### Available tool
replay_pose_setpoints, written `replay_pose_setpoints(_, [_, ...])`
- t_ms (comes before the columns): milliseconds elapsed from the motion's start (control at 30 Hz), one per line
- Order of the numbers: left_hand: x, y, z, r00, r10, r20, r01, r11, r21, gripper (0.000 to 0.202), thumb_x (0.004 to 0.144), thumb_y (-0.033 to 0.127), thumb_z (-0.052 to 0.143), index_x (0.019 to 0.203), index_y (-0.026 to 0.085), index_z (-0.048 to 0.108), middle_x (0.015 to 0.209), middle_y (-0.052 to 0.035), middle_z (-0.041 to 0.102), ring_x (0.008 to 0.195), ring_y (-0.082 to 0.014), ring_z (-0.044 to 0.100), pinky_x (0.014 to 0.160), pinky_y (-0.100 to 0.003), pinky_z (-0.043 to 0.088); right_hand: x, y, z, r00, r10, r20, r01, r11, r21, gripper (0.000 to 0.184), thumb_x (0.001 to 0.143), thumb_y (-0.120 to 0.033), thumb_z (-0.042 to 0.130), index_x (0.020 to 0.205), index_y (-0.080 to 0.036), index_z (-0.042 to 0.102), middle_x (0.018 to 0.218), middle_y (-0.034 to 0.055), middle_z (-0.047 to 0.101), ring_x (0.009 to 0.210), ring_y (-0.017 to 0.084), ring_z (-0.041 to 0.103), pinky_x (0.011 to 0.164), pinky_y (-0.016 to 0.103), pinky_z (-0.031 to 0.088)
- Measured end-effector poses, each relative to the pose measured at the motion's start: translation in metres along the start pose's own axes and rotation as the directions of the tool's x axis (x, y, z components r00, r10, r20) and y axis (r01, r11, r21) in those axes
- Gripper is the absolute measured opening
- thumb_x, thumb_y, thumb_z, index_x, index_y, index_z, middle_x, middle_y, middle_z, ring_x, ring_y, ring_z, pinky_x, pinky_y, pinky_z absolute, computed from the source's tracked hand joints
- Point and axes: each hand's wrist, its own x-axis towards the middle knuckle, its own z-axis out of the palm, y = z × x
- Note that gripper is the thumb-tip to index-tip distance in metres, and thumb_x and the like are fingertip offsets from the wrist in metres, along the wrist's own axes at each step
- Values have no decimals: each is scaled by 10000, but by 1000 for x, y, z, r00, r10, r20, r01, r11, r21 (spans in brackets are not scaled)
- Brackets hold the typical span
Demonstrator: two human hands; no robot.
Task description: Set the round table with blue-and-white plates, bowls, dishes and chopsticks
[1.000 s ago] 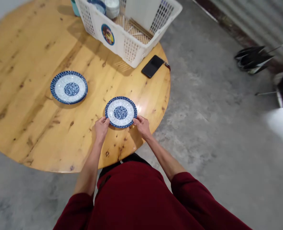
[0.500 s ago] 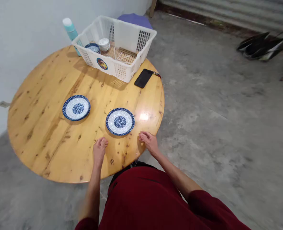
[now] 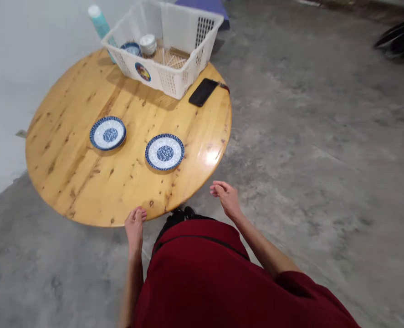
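Observation:
Two blue-and-white patterned plates lie on the round wooden table. The left plate (image 3: 108, 133) seems to be a small stack, while the right plate (image 3: 165, 152) sits nearer to me. My left hand (image 3: 135, 223) hovers at the table's front edge, fingers loosely bent and nothing in them. Off the table's right front edge, above the floor, is my right hand (image 3: 227, 198), its fingers loosely curved and apart, also holding nothing. Both hands are clear of the plates; the right plate is the nearest dish to each.
On the wooden table (image 3: 82, 182), a white plastic basket (image 3: 162, 77) holds blue-rimmed dishes (image 3: 131, 48), white bowls (image 3: 148, 44) and chopsticks (image 3: 179, 53). Beside it are a black phone (image 3: 203, 92) with a strap and a light-blue bottle (image 3: 99, 23). A wall stands at left.
Both hands have drawn back from beside the right plate toward my body, the right one moving out past the table edge. The view has tilted down; the plates stay in place on the table.

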Motion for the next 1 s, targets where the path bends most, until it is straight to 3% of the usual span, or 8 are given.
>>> replay_pose_setpoints(167, [-38,-8,9,1000,3,16,-4,999,36,445,815,474,621,1047,108,721,896,-106,766,845,-210,750,770,-318,596,-1,21,9,977,68,201,-51,995,-90,356,690,-435,620,925,-180,697,805,62,760,636,174,679,612,296,516])
replay_pose_setpoints(333, [-58,-19,11,998,-35,50,32,998,56,452,797,487,633,1032,110,717,924,-122,772,844,-216,745,761,-326,589,-21,46,7,948,167,270,-136,982,-131,327,656,-425,617,873,-190,683,750,40,734,602,161,648,597,289,496])
replay_pose_setpoints(433, [-57,-18,14,996,-32,79,28,998,54,436,787,479,639,1013,115,718,907,-118,773,840,-215,742,760,-321,582,-36,55,-9,956,182,230,-162,981,-103,369,645,-449,627,891,-182,692,777,47,739,618,161,655,610,292,510])
replay_pose_setpoints(633, [-42,-2,16,966,40,255,-64,994,87,444,806,483,622,1053,126,711,934,-113,779,837,-213,747,758,-312,572,-53,67,-39,980,200,3,-200,980,-22,390,606,-440,635,884,-171,684,751,44,731,606,148,656,585,263,496])
replay_pose_setpoints(767, [-33,-3,-18,941,111,321,-162,977,136,424,813,488,613,1049,150,713,934,-105,784,858,-227,755,817,-338,572,-68,68,-20,979,196,-48,-196,981,7,339,621,-388,643,879,-171,680,750,47,732,603,146,657,579,255,498])
replay_pose_setpoints(833, [-28,-12,-47,947,115,299,-168,973,157,413,808,491,609,1031,161,715,940,-106,787,856,-233,756,827,-348,572,-80,68,4,982,186,-14,-186,982,6,313,641,-373,654,878,-169,686,752,47,734,603,145,656,581,255,503])
replay_pose_setpoints(1000, [-10,-42,-123,989,41,139,-60,989,135,445,766,493,596,1012,138,707,916,-122,779,854,-244,760,763,-338,587,-118,71,80,981,138,136,-135,990,-30,227,694,-324,653,855,-170,697,727,30,740,581,137,656,554,236,495])
